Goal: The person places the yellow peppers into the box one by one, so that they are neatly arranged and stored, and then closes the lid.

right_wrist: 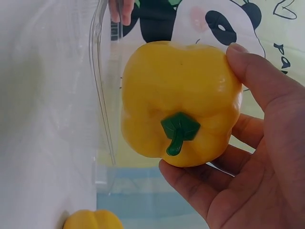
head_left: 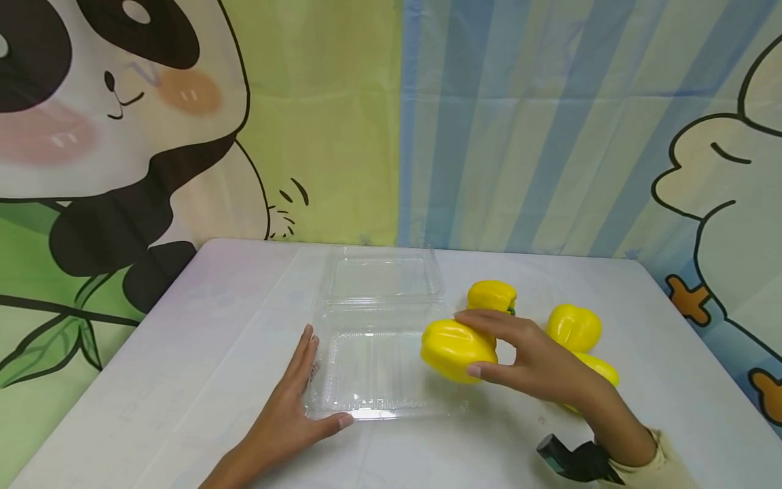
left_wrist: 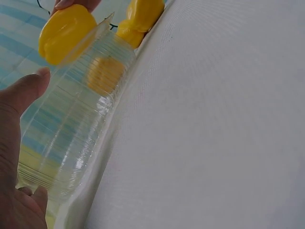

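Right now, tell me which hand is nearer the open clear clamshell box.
Left. The left hand lies flat against the clear clamshell box at its left edge. The right hand holds a yellow pepper over the box's right edge, not touching it.

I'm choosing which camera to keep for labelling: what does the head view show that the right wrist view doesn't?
Only the head view shows the whole white table, the open lid of the clear container, the left hand resting flat at the container's edge, and three other yellow peppers. Only the right wrist view shows the held pepper's green stem. Both show the right hand holding a yellow pepper by the container.
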Motion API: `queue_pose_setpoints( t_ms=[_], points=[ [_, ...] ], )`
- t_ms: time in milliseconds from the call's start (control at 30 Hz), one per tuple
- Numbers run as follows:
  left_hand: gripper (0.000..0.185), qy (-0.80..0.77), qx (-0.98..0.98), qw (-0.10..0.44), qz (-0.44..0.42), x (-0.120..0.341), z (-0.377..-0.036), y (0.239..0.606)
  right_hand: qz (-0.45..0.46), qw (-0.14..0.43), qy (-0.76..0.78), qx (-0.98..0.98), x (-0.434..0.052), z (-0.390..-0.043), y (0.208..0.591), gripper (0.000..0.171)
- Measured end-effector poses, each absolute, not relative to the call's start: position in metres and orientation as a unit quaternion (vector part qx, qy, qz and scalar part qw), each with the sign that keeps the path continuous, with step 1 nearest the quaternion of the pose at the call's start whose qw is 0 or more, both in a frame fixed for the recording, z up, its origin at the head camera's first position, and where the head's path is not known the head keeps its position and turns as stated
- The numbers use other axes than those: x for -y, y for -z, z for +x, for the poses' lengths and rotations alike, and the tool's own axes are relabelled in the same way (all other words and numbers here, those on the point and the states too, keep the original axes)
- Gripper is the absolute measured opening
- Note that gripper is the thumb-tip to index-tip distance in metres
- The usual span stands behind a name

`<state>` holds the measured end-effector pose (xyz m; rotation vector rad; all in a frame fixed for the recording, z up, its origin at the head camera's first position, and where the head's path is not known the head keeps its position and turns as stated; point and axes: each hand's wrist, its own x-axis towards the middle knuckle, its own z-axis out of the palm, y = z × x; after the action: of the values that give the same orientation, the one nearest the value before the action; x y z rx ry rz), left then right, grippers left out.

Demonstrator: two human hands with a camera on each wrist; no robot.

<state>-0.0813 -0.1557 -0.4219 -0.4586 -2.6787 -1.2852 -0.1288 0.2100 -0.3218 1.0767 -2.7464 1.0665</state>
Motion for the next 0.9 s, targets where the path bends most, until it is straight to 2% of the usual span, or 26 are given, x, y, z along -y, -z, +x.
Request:
queue_pose_setpoints(
  t_ms=[900],
  points=[
    [0.119,0.435,0.886,0.057,-0.150,0.157,-0.081,0.422,0.439,-0.024,-0.347,0.829,-0.161,-0.136,0.327,0.060]
  ],
)
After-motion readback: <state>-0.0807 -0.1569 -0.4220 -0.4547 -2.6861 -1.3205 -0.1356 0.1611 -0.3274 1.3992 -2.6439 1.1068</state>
